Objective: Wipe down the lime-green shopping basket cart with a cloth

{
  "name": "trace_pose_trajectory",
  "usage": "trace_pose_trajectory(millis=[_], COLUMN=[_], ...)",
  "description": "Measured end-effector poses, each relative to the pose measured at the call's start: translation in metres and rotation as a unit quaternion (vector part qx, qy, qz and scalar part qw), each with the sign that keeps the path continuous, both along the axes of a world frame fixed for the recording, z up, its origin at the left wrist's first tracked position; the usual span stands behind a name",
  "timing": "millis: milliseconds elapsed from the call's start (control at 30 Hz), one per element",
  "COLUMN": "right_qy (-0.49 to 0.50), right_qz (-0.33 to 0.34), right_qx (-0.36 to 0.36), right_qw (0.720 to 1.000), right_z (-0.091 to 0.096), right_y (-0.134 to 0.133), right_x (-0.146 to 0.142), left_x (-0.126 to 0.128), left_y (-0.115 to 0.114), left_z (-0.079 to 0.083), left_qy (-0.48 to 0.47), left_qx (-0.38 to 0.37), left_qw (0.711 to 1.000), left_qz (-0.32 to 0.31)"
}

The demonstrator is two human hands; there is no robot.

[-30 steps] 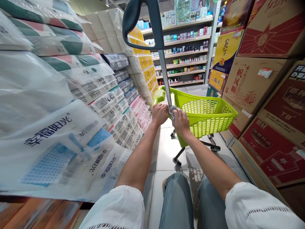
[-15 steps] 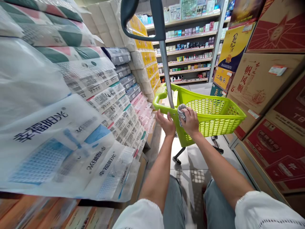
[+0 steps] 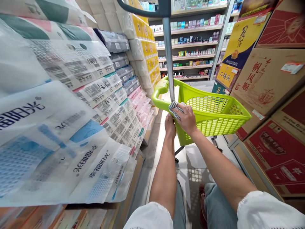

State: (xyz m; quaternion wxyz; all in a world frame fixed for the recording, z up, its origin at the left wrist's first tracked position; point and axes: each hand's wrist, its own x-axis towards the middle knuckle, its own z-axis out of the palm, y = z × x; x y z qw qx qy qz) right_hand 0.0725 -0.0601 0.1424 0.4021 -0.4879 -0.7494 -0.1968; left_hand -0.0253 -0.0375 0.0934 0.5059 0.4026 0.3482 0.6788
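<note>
A lime-green shopping cart (image 3: 214,111) with a perforated basket stands in front of me, its grey metal pole (image 3: 168,57) rising to a dark handle (image 3: 152,11). My right hand (image 3: 186,118) presses a grey-and-white striped cloth (image 3: 175,108) against the basket's near corner, beside the foot of the pole. Just below the cloth, my left hand (image 3: 170,126) is closed at the basket's near edge; part of its fingers is hidden behind the green plastic.
Wrapped tissue packs (image 3: 100,95) are stacked along the left side, with yellow-and-white packs (image 3: 147,60) beyond. Cardboard cartons (image 3: 274,82) line the right. Shelves of small boxed goods (image 3: 190,41) stand at the back. Tiled floor (image 3: 162,143) runs between them.
My left hand has gone from open fingers to closed at the basket's edge. The right hand and cloth have slid left along the rim, nearer the pole. The view has shifted slightly.
</note>
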Motion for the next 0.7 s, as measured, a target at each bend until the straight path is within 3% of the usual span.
trace_pose_trajectory(millis=[167,300,367,433,633,700], right_qy=[-0.034,-0.102,-0.133,-0.149,-0.085,-0.07], right_qz=[-0.005,0.014,0.025,0.025,-0.034,-0.039], right_qx=[-0.038,-0.087,-0.102,-0.094,-0.03,-0.027], right_qw=[0.999,0.991,0.986,0.984,0.995,0.996], right_z=[-0.041,-0.079,-0.086,-0.08,-0.021,-0.014], right_y=[0.004,-0.002,-0.006,-0.007,0.001,0.003], right_x=[0.006,0.018,0.023,0.023,0.001,-0.006], left_x=[-0.009,-0.015,-0.018,-0.021,-0.029,-0.029], left_y=[0.004,0.003,0.002,0.003,0.008,0.009], left_z=[-0.01,-0.008,-0.005,-0.003,-0.003,-0.003], left_qy=[0.015,0.007,0.006,0.016,0.045,0.051], left_qx=[0.058,0.077,0.083,0.084,0.09,0.089], left_qw=[0.997,0.994,0.993,0.992,0.99,0.989], left_qz=[-0.052,-0.079,-0.086,-0.09,-0.103,-0.104])
